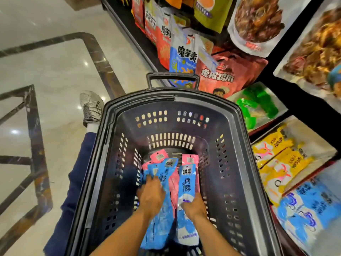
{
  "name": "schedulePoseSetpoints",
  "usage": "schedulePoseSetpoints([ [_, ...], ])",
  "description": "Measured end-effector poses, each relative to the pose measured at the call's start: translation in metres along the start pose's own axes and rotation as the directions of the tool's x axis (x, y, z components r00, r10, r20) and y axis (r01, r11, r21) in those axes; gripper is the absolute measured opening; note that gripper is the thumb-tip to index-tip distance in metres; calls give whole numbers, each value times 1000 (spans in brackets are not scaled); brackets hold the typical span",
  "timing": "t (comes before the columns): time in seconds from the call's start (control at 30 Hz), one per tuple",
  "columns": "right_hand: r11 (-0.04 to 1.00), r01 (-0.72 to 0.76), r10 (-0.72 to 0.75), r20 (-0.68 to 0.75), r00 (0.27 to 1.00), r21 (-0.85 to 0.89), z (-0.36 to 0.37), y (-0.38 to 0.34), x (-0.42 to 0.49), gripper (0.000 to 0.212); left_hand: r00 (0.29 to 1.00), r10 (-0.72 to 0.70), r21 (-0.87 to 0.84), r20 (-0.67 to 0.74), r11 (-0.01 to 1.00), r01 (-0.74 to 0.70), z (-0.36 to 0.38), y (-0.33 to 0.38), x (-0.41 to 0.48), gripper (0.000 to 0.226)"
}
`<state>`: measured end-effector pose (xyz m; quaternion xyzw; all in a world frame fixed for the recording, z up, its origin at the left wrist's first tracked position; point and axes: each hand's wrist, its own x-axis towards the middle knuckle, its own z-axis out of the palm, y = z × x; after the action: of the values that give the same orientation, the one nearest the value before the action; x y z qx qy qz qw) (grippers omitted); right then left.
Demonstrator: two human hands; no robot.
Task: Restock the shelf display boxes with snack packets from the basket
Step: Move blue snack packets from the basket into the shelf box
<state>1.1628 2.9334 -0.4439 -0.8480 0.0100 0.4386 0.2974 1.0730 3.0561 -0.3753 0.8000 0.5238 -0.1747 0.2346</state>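
- While the left hand (150,195) curls its fingers over blue packets (160,228) in the basket (238,137), lower centre, the right hand (195,205) grips one blue packet (186,182).
- Display boxes (295,122) lie at right.

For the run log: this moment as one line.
place: basket; left hand: grips blue packets; right hand: grips blue-white packet

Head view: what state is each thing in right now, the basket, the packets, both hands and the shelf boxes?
basket: upright, only a few packets on its bottom.
blue packets: lying in the basket, held by both hands.
pink packets: lying partly under the blue ones.
left hand: gripping blue packets.
right hand: gripping a blue packet.
yellow display box: stocked with yellow packets.
blue display box: stocked with blue packets.
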Motion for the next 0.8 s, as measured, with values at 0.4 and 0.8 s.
schedulePoseSetpoints([
  [0.4, 990, -69, 71, 12, 997, -119, -13, -8, -20, 64, 987, -160, -297, -1, 943, 153, 45, -27, -7, 89],
  [0.8, 995, 100, -100, 39, 994, -11, -45, -45, -64, 46, 963, -260, -436, 70, 861, 264, 4, -43, -18, 35],
])
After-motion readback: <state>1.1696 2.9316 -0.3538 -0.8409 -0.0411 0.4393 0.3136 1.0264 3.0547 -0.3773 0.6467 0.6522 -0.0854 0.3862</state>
